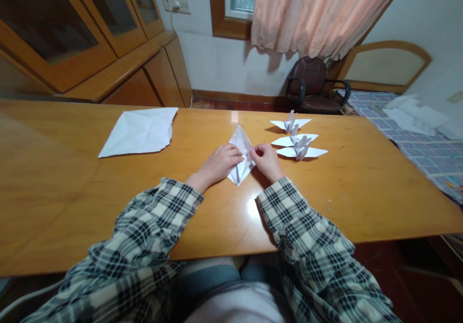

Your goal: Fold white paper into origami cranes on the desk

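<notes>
A half-folded white paper piece [241, 144], kite-shaped, lies on the wooden table [72, 183] in front of me. My left hand [219, 162] rests on its left edge with fingers curled and pressing the paper. My right hand [266, 160] pinches the paper's right side near the middle. Both sleeves are plaid. Just right of my right hand stand three finished white paper cranes [298, 145] in a row.
A creased, unfolded white sheet [139, 131] lies at the table's far left. Behind the table are a wooden cabinet [90, 38], a dark armchair [314, 86], a pink curtain [318, 9] and a bed [427, 144] with papers at the right.
</notes>
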`<state>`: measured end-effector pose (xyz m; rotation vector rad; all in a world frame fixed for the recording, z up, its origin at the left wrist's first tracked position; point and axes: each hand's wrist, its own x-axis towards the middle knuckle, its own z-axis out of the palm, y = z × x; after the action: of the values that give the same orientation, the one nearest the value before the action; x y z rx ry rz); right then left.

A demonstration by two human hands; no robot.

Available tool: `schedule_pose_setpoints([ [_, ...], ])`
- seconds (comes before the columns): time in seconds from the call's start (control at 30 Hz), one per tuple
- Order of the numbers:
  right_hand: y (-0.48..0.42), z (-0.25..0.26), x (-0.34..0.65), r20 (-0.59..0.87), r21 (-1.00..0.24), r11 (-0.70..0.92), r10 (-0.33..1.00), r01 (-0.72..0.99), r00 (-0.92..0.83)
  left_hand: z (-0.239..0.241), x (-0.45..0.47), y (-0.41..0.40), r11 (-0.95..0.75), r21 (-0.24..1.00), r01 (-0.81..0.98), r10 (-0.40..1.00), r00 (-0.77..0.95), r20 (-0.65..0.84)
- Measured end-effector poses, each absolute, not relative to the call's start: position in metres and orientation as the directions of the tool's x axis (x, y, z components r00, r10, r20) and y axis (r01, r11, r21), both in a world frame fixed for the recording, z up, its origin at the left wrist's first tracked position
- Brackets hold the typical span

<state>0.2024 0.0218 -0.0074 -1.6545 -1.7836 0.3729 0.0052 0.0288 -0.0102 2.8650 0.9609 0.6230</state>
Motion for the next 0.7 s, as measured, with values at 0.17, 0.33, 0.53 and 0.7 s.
schedule_pose_setpoints([
  [0.17, 0.0221, -0.0076, 0.2051, 0.276, -0.64, 0.166, 0.961, 0.75, 0.024, -0.0098, 0.0055, 0.0275, -0.818, 0.176, 0.548, 0.57, 0.725, 0.387],
  [0.33, 0.0218, -0.0071, 0.2045, 0.279, -0.659, 0.164, 0.96, 0.734, 0.036, -0.0083, 0.0061, 0.0251, -0.821, 0.144, 0.552, 0.564, 0.746, 0.354],
  [0.53, 0.0202, -0.0064, 0.2028, 0.281, -0.665, 0.169, 0.959, 0.727, 0.035, -0.0082, 0.0071, 0.0247, -0.814, 0.12, 0.568, 0.572, 0.749, 0.334],
  [0.7, 0.0198, -0.0059, 0.2018, 0.3, -0.647, 0.189, 0.954, 0.739, 0.019, -0.0071, 0.0082, 0.0248, -0.809, 0.098, 0.58, 0.578, 0.752, 0.318],
])
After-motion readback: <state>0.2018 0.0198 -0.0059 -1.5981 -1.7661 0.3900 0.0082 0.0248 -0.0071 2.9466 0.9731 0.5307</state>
